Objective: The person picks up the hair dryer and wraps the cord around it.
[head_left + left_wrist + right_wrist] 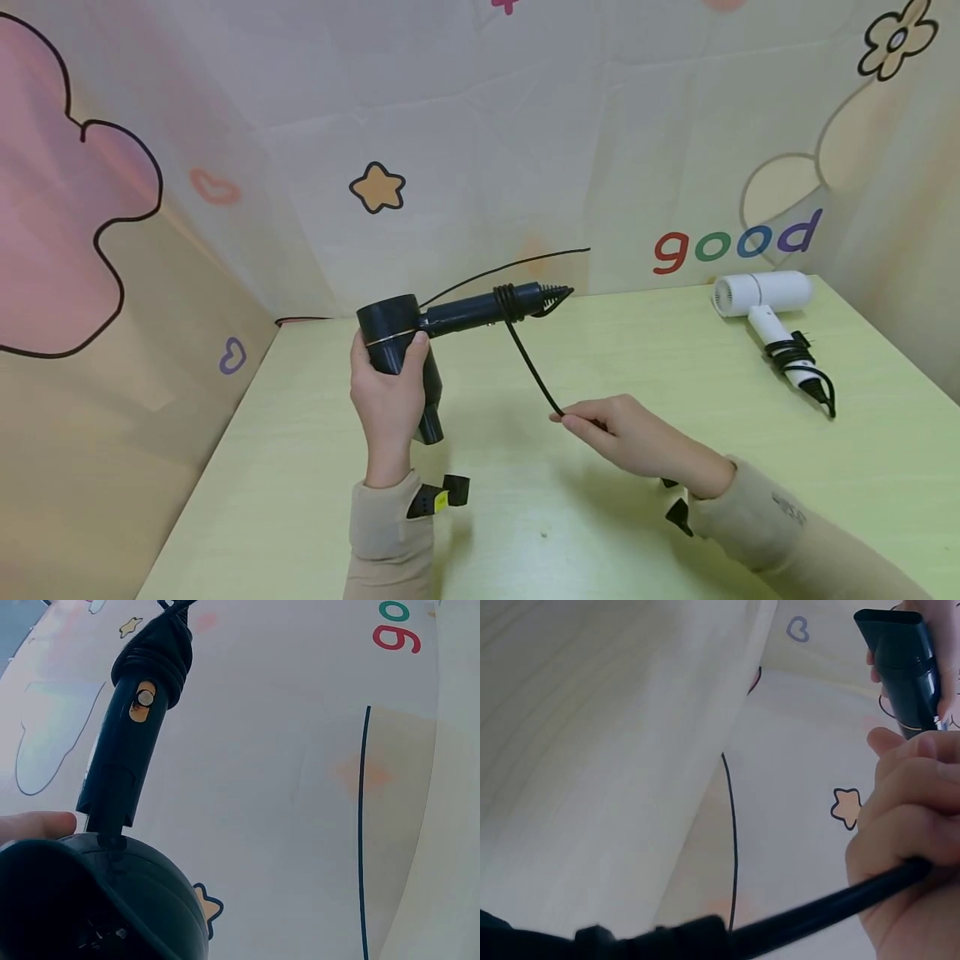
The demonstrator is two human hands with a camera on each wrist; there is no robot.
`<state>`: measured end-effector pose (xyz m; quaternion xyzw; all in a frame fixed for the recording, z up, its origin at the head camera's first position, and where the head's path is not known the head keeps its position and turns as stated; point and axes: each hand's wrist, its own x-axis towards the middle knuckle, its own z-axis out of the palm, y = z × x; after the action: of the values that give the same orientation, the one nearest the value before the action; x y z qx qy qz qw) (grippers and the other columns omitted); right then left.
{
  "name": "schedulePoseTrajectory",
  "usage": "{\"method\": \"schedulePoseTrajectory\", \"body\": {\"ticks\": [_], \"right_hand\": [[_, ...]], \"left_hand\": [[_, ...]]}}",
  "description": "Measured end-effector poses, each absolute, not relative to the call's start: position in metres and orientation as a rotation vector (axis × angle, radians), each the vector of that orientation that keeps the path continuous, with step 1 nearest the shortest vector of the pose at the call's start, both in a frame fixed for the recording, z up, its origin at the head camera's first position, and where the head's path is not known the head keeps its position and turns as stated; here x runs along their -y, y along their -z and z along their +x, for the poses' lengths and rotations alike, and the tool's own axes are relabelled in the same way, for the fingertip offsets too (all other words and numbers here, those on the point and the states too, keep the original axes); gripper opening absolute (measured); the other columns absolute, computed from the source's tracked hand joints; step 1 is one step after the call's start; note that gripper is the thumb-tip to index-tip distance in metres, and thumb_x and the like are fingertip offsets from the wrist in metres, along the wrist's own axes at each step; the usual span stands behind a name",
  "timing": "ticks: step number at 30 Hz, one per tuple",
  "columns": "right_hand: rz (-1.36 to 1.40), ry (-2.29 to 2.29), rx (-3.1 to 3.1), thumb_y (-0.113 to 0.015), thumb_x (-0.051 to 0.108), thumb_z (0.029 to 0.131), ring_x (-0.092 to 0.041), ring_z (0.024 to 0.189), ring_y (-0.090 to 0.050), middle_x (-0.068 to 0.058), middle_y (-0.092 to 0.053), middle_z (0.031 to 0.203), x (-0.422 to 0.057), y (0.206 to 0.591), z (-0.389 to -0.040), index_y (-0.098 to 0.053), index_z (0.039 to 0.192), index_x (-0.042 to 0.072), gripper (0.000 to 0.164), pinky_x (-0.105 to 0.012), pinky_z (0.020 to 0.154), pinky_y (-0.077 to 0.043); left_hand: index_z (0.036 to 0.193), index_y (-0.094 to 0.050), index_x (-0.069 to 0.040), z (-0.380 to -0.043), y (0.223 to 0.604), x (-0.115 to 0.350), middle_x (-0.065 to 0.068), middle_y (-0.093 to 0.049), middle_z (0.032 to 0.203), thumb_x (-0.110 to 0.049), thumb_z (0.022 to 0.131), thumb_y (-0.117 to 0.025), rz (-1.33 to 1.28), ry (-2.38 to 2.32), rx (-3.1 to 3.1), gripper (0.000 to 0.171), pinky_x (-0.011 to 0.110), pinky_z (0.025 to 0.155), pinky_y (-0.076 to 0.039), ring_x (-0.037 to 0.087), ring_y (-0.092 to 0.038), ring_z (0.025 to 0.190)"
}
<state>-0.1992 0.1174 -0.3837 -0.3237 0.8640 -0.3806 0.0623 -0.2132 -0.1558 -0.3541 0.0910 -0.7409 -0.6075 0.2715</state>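
Observation:
A dark blue hair dryer (464,314) is held up off the table, its handle pointing right. My left hand (386,396) grips its body, thumb on the near side. Several turns of black cord (534,364) wrap the handle's end, and a length runs down from them to my right hand (628,432), which pinches it between thumb and fingers. In the left wrist view, the handle (124,761) shows a light button below the coils. The right wrist view shows the cord (825,910) leaving my curled fingers toward a thicker dark part at bottom left, and the dryer's flat nozzle (891,630) above.
A white hair dryer (780,292) lies on the table at the back right, black cord (795,353) wound round its handle. The pale table (510,517) meets a printed cloth backdrop (480,183) at the back.

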Motion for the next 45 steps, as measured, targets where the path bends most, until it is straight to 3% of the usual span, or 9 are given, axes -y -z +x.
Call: {"method": "schedulePoseTrajectory", "body": {"ticks": [4,6,15,23,34,38,42,44,45], "right_hand": [[-0.953,1.124,-2.600,-0.049,0.025,0.099,-0.002,0.054,-0.024,0.000,-0.059,0.067,-0.118,0.386,-0.207,-0.067,0.116,0.008,0.030,-0.021,0.052,-0.030],[-0.938,1.109,-2.616,-0.050,0.023,0.098,-0.003,0.053,-0.024,0.004,-0.052,0.061,-0.118,0.388,-0.212,-0.067,0.117,0.007,0.029,-0.021,0.053,-0.032],[-0.892,1.065,-2.687,-0.054,0.018,0.096,-0.003,0.050,-0.023,0.007,-0.044,0.058,-0.117,0.392,-0.230,-0.070,0.108,0.008,0.023,-0.022,0.051,-0.030],[-0.807,1.044,-2.695,-0.053,0.020,0.096,-0.007,0.053,-0.028,0.006,-0.042,0.059,-0.118,0.392,-0.238,-0.069,0.114,0.007,0.027,-0.026,0.061,-0.038],[-0.664,1.072,-2.675,-0.054,0.031,0.096,-0.012,0.048,-0.042,0.004,-0.041,0.053,-0.124,0.392,-0.250,-0.071,0.104,0.010,0.028,-0.027,0.050,-0.038],[-0.631,1.097,-2.701,-0.054,0.032,0.096,-0.012,0.047,-0.041,0.003,-0.045,0.055,-0.129,0.390,-0.255,-0.069,0.105,0.008,0.030,-0.027,0.049,-0.037],[-0.582,1.154,-2.712,-0.057,0.026,0.094,-0.014,0.052,-0.044,-0.007,-0.065,0.077,-0.136,0.385,-0.261,-0.066,0.113,0.008,0.027,-0.027,0.050,-0.040],[-0.539,1.174,-2.707,-0.058,0.018,0.093,-0.015,0.059,-0.048,-0.011,-0.068,0.090,-0.140,0.381,-0.263,-0.065,0.113,0.006,0.024,-0.028,0.053,-0.043],[-0.519,1.151,-2.722,-0.058,0.014,0.092,-0.015,0.060,-0.050,-0.013,-0.068,0.088,-0.142,0.378,-0.263,-0.066,0.108,0.004,0.020,-0.028,0.053,-0.043]], "left_hand": [[0.136,-0.042,-0.018,-0.212,0.352,0.153,0.007,-0.059,0.103,-0.037,0.084,-0.068,0.241,1.681,2.010,0.061,0.037,0.069,-0.054,0.023,-0.064,0.085],[0.137,-0.041,-0.019,-0.211,0.350,0.151,0.007,-0.059,0.104,-0.037,0.084,-0.068,0.229,1.695,2.018,0.062,0.038,0.069,-0.055,0.024,-0.065,0.085],[0.137,-0.041,-0.020,-0.208,0.348,0.143,0.007,-0.059,0.105,-0.038,0.083,-0.069,0.169,1.688,2.062,0.064,0.037,0.068,-0.055,0.024,-0.066,0.083],[0.141,-0.037,-0.018,-0.204,0.343,0.139,0.008,-0.058,0.107,-0.038,0.082,-0.070,0.182,1.725,2.101,0.070,0.038,0.068,-0.057,0.024,-0.067,0.085],[0.133,-0.046,-0.023,-0.200,0.341,0.136,0.008,-0.059,0.106,-0.035,0.083,-0.070,0.098,1.799,2.149,0.057,0.038,0.071,-0.056,0.026,-0.064,0.086],[0.127,-0.052,-0.024,-0.200,0.342,0.137,0.010,-0.060,0.103,-0.033,0.083,-0.071,0.031,1.821,2.150,0.049,0.038,0.070,-0.056,0.026,-0.064,0.086],[0.125,-0.055,-0.025,-0.201,0.342,0.137,0.009,-0.061,0.101,-0.032,0.082,-0.072,-0.002,1.817,2.153,0.046,0.038,0.070,-0.056,0.025,-0.064,0.085],[0.125,-0.055,-0.026,-0.200,0.341,0.137,0.009,-0.061,0.100,-0.032,0.082,-0.072,-0.008,1.822,2.158,0.047,0.038,0.069,-0.056,0.025,-0.064,0.085],[0.126,-0.054,-0.027,-0.200,0.341,0.137,0.009,-0.061,0.099,-0.032,0.081,-0.073,-0.013,1.827,2.160,0.048,0.038,0.068,-0.056,0.025,-0.064,0.084]]}}
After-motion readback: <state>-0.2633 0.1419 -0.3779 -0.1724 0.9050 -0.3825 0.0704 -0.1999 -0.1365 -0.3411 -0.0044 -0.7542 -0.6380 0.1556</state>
